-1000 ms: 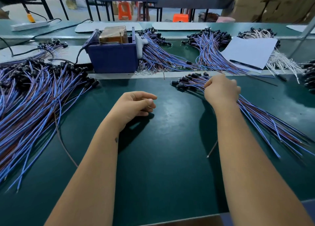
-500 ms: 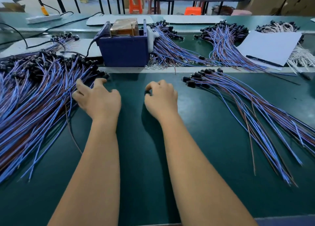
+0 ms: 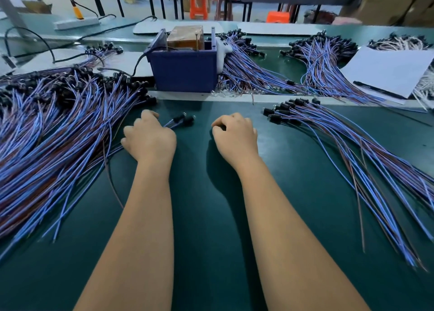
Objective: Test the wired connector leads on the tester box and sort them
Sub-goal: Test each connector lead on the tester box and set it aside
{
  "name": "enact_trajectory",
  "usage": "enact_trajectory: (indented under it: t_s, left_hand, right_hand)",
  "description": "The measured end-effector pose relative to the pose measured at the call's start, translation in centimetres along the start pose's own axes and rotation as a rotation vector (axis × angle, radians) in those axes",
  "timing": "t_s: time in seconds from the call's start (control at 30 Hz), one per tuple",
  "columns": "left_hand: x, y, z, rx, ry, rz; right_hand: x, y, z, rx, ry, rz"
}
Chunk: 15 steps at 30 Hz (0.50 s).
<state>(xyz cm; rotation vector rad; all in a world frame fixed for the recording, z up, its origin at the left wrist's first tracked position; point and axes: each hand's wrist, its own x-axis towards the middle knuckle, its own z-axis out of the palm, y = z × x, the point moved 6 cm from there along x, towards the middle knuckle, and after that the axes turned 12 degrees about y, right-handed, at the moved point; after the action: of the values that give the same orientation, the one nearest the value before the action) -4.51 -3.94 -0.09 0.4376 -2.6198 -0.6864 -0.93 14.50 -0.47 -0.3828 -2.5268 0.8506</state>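
Green worktop [image 3: 211,216] spreading under both forearms, factory benches behind. Left hand [image 3: 150,138] curling round a few connector leads [image 3: 182,119], black heads poking out just beyond the knuckles. Right hand [image 3: 234,134] loosely curled, gripping nothing visible. Tester box [image 3: 184,70] sitting straight ahead of both hands. Judging progress: big untested heap [image 3: 58,134] lying left of the left hand, smaller sorted fan [image 3: 352,158] right of the right hand, so most remaining.
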Motion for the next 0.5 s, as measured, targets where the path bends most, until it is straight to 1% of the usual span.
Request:
enact_trajectory:
  t_s: [0.1, 0.17, 0.23, 0.3, 0.37, 0.43, 0.5]
  left_hand:
    - [0.0, 0.3, 0.1, -0.021, 0.017, 0.034]
    - [-0.1, 0.6, -0.1, -0.113, 0.085, 0.052]
    - [-0.2, 1.0, -0.7, -0.289, 0.183, 0.029]
    - [-0.2, 1.2, -0.9, -0.541, 0.224, -0.044]
    - [-0.2, 1.7, -0.5, -0.869, 0.162, -0.125]
    - [-0.5, 2.6, -0.3, -1.169, 0.056, -0.187]
    - [-0.7, 3.6, -0.1, -1.363, -0.056, -0.194]
  right_hand:
    - [0.0, -0.2, 0.1, -0.025, 0.005, -0.012]
    - [0.0, -0.3, 0.2, -0.023, 0.018, -0.010]
    - [-0.1, -0.6, 0.1, -0.014, 0.067, -0.004]
    - [-0.2, -1.0, -0.4, 0.056, 0.137, 0.008]
    - [-0.2, -1.1, -0.7, 0.287, 0.143, 0.083]
    - [-0.5, -1.5, -0.2, 0.631, 0.043, 0.219]
    - [-0.8, -2.3, 0.7, 0.918, -0.099, 0.322]
